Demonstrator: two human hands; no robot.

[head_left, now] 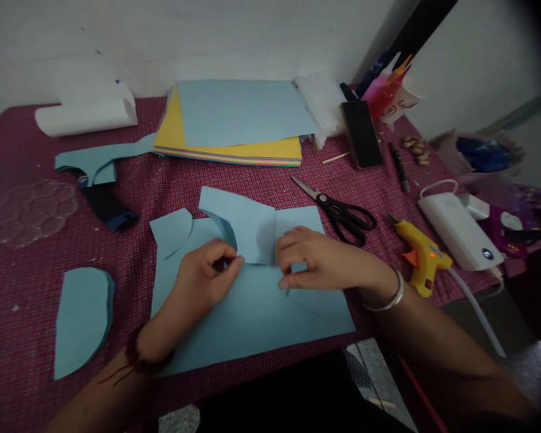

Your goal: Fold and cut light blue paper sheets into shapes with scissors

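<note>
Blue paper sheet point(252, 313) under both hands, left hand point(207, 276) and right hand point(320, 261) pinching its folded flap point(252, 231).

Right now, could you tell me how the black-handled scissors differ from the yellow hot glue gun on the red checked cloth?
The black-handled scissors lie flat with dark handles and bare metal blades slightly apart; the yellow hot glue gun is bright yellow with an orange trigger. The scissors have no cord; a pale cable trails from the glue gun toward the table edge. The scissors lie closer to the right hand than the glue gun does. Both rest untouched on the red checked cloth.
</note>
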